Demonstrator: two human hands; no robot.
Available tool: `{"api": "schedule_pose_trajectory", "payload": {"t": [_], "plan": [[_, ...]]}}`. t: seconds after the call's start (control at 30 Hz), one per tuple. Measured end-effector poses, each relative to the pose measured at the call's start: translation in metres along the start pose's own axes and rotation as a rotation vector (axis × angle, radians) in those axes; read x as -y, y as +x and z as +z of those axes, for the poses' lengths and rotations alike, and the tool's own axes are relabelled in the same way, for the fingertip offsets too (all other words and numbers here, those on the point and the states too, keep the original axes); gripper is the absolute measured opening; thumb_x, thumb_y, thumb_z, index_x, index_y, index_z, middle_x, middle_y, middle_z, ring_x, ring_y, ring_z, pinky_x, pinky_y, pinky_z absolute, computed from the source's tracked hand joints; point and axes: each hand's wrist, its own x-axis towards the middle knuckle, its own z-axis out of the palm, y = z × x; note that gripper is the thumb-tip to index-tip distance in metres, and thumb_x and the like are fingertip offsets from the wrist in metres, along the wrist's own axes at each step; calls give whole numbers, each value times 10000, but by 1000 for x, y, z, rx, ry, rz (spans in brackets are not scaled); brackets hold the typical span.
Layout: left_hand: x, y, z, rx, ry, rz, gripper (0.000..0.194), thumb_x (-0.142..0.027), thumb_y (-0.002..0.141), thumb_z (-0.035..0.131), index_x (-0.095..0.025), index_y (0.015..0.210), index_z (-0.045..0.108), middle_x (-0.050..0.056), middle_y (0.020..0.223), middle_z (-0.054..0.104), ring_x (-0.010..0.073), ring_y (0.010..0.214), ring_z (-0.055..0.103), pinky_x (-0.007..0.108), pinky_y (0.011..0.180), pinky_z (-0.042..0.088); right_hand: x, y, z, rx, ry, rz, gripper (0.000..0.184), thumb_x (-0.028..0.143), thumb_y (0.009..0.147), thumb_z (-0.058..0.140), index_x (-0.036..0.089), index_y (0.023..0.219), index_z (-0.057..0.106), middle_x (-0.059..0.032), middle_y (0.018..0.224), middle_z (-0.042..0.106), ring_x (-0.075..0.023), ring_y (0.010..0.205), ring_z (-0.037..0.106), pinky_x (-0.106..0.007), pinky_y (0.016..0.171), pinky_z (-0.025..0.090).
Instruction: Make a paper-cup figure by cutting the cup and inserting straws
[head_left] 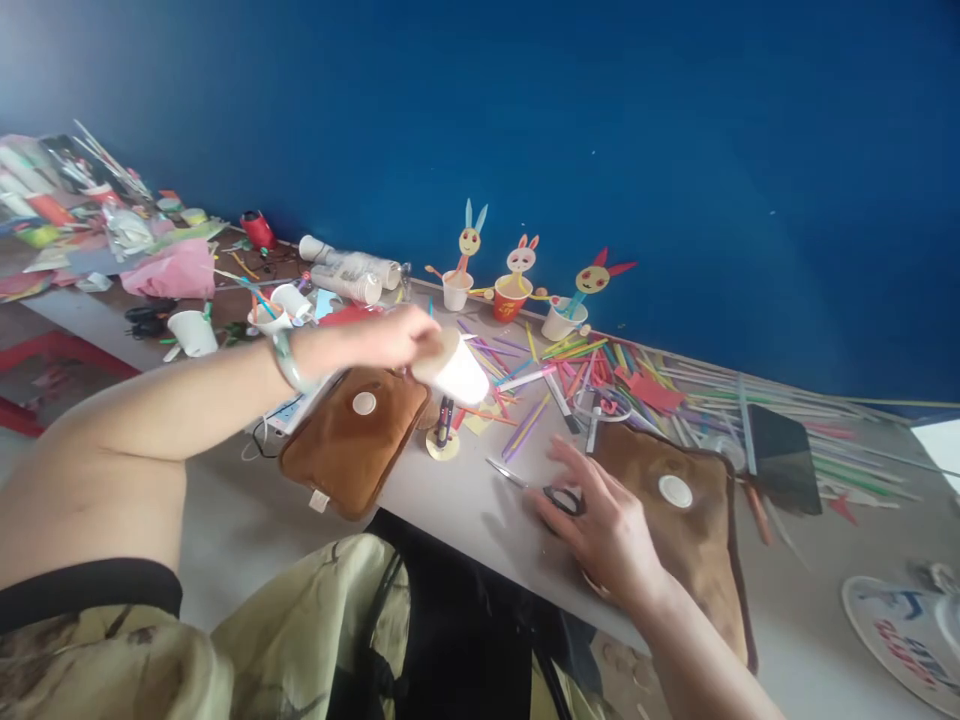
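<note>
From my remote feed, I see the left hand [401, 338] closed on one end of a white tapered paper cup [466, 378], above the pale grey bench [454, 505]; blur hides exact finger contact. The right hand [600, 515] is loosely spread over black-handled metal scissors [566, 501]; I cannot tell whether it grips them. I'd use a light pinch so the thin cup wall doesn't buckle, and mind the scissors' point.
</note>
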Motion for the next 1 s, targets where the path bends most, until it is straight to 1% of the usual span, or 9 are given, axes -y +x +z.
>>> {"api": "schedule_pose_trajectory", "payload": {"t": [0.1,0.17,0.23,0.3,0.37,0.53,0.67,0.83,1.0], "plan": [[-35,-28,60,307,-148,102,235,-226,942,457,-178,782,622,9,595,657,150,555,628,252,542,432,19,18,12,94,122,-12,882,501,851,694,184,1552,263,-177,1326,627,-267,1013,708,-379,832,602],[-46,-39,83,371,-146,154,255,-237,948,440,-195,721,549,-4,539,624,144,531,619,247,532,418,25,23,21,146,164,-64,864,424,849,691,191,1551,245,-175,1363,611,-281,1099,693,-391,911,586],[-43,-36,90,417,-119,160,231,-294,933,487,-200,736,563,-10,542,625,142,510,604,247,511,405,23,24,29,190,173,-106,784,357,848,667,191,1519,297,-155,1303,657,-284,1119,693,-379,916,582],[-27,-20,83,462,-42,111,275,-383,926,515,-198,765,639,1,602,660,145,517,610,250,518,418,14,21,37,194,149,-99,722,342,834,659,180,1473,364,-154,1262,683,-294,1115,696,-382,910,580],[-2,5,64,294,263,32,261,-394,888,577,-201,748,683,14,672,692,155,600,634,251,611,455,4,19,43,147,108,-13,676,351,811,663,183,1423,430,-156,1264,685,-305,1114,696,-394,918,576],[69,62,7,64,545,-144,221,-179,843,549,-139,977,720,155,1018,711,290,992,650,348,849,452,-14,17,50,7,84,247,632,466,777,692,235,1338,514,-121,1242,700,-315,1100,704,-412,886,587],[111,79,-8,122,654,-183,307,-162,785,619,-134,1072,725,161,1231,649,279,1069,617,318,895,431,-16,15,51,-39,94,293,627,499,767,705,241,1311,528,-119,1238,700,-314,1099,705,-416,897,587],[136,91,-9,146,710,-223,295,-223,854,614,-123,1114,715,160,1236,647,259,998,632,296,850,423,-17,12,51,-33,72,264,595,468,768,687,224,1288,535,-122,1198,713,-304,1077,714,-397,879,596],[142,100,-35,75,725,-249,273,-252,946,560,-70,1113,678,106,1062,705,180,925,568,253,856,389,-19,8,51,-25,31,245,613,481,762,680,215,1294,531,-136,1182,717,-315,1064,716,-410,876,599]]}}
